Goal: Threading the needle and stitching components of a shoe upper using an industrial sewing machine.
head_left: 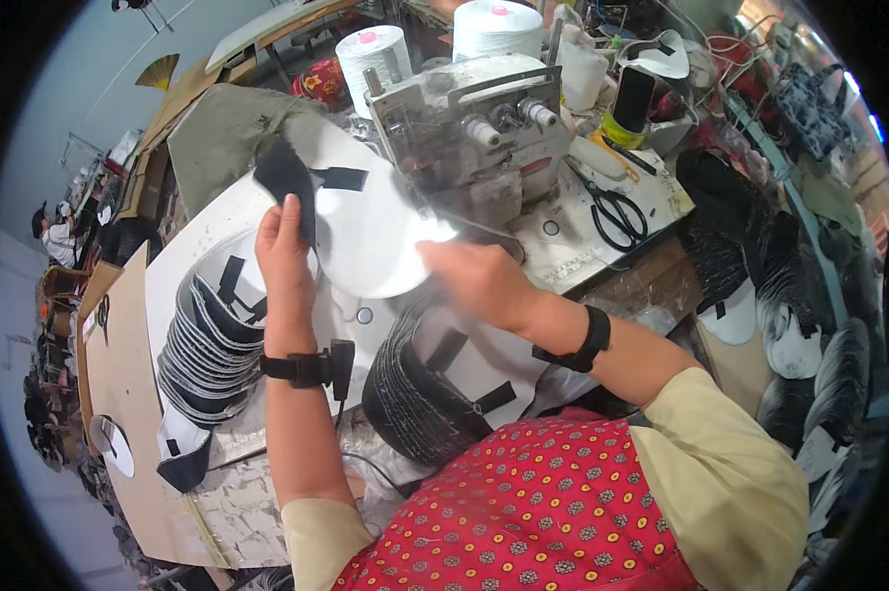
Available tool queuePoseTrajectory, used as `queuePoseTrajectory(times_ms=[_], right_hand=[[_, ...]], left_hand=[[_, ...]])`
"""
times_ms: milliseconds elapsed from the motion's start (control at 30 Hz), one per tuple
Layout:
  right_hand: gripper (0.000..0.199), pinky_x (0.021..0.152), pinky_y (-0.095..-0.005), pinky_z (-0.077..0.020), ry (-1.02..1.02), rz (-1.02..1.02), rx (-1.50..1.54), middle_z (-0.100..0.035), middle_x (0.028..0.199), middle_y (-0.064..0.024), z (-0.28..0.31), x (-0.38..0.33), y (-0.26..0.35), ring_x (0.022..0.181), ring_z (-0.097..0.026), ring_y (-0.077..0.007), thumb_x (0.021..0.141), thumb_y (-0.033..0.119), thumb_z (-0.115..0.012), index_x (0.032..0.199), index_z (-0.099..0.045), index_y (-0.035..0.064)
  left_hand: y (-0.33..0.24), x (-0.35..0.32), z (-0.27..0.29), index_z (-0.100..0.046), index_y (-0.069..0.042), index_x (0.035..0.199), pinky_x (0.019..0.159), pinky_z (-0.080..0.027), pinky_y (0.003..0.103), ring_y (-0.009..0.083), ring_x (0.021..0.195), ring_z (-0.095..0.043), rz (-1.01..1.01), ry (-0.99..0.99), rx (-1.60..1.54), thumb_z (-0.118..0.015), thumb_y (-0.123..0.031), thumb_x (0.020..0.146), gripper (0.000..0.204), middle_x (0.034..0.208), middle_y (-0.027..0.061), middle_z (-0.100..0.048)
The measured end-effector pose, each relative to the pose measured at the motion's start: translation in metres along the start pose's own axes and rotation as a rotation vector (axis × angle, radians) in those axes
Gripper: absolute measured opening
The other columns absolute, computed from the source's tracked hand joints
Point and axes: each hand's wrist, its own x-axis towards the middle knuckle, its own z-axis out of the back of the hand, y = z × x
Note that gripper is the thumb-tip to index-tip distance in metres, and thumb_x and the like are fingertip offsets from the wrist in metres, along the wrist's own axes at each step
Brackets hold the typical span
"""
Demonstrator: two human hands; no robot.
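My left hand [285, 251] pinches the dark edge of a white-and-black fabric piece [365, 236], thumb uppermost. The piece is broad with a rounded lower end, and a short black strip lies across its upper part. At its right edge is my right hand [479, 281], fingers curled closed and blurred by motion; what they grip, if anything, is hidden. Just beyond the hands stands an overlock sewing machine [479, 128]. Nearer me, a stack of similar dark-edged pieces [420, 394] leans below the right hand, and another fanned stack [203, 360] lies left of my left forearm.
Black-handled scissors [617, 217] lie on the machine table at right, near a phone [633, 98] in a yellow holder. White thread cones [496, 32] stand behind the machine. More bundled pieces [838, 394] pile up at far right. A cable [365, 458] runs beside my left forearm.
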Motion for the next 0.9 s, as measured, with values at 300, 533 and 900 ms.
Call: queuePoseTrajectory(times_ms=[300,533,900], right_hand=[[0.036,0.058,-0.0373,-0.0511,0.068,-0.088,-0.298,-0.055,0.090,-0.0085,0.016,0.013,0.006,0.070,-0.064,-0.0278,0.076,0.011,-0.074,0.109,-0.061,0.0059],[0.023,0.057,-0.0355,-0.0497,-0.026,-0.028,0.127,-0.060,0.091,-0.0071,0.028,0.034,0.003,0.068,-0.064,-0.0232,0.075,0.001,-0.073,0.094,-0.061,0.0062],[0.013,0.046,-0.0267,-0.0464,0.154,-0.211,0.453,-0.064,0.075,-0.0099,0.057,0.036,0.041,0.051,-0.061,-0.0130,0.086,0.002,-0.068,0.098,-0.065,0.0010]], left_hand=[[-0.054,-0.095,0.009,-0.064,-0.002,0.097,0.042,-0.034,0.025,0.0097,0.054,-0.053,0.376,0.101,0.282,-0.064,-0.034,0.093,0.032,0.072,0.0037,-0.062],[-0.040,-0.120,-0.035,-0.046,0.001,0.132,0.063,-0.052,0.030,0.0217,0.085,-0.069,0.021,0.549,0.589,-0.049,-0.004,0.095,0.038,0.117,0.0143,-0.061],[-0.049,-0.110,-0.033,-0.062,0.005,0.105,0.074,-0.051,0.033,0.0200,0.080,-0.065,-0.058,0.244,0.648,-0.060,0.011,0.077,0.028,0.083,0.0117,-0.066]])
